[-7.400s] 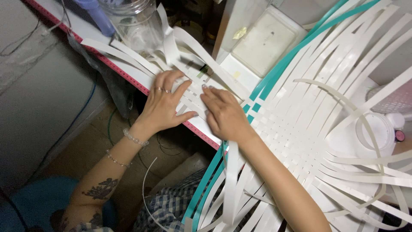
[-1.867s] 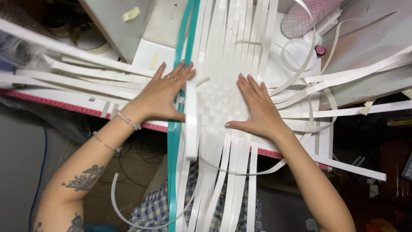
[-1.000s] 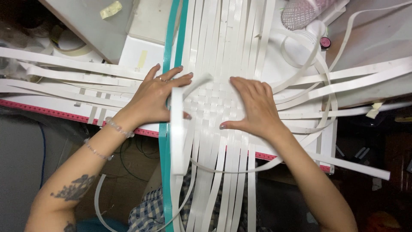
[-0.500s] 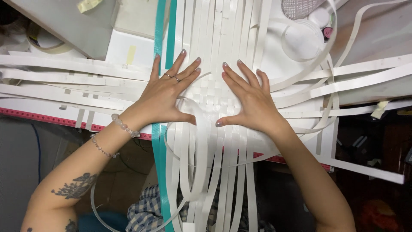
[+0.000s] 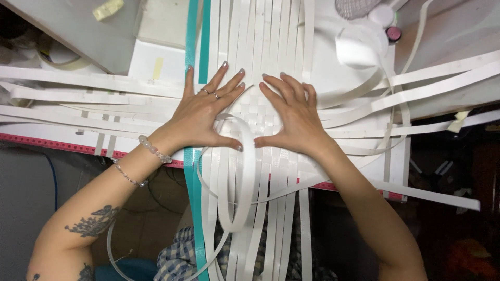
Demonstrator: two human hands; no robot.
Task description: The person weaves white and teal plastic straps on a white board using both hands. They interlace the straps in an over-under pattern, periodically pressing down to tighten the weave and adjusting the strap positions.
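A woven mat of white flat strips (image 5: 250,112) lies on a white table (image 5: 151,60). Loose strip ends run out of it to all sides. Two teal strips (image 5: 194,36) run along the mat's left edge. My left hand (image 5: 205,117) lies flat on the left part of the weave, fingers spread, rings on two fingers. My right hand (image 5: 289,117) presses flat on the right part. The thumbs nearly meet at the weave's near edge. Below the hands one white strip curls into a loop (image 5: 237,208). Neither hand grips anything.
The table's near edge has a red band (image 5: 62,145). A white bottle with a pink cap (image 5: 393,34) and a mesh object (image 5: 357,6) stand at the far right. A tape roll (image 5: 65,60) sits far left. Checked cloth (image 5: 179,255) shows below the table.
Both hands have slid inward and closer together on the weave over the last seconds. Earlier the view was turned and the hands worked at the mat's corner.
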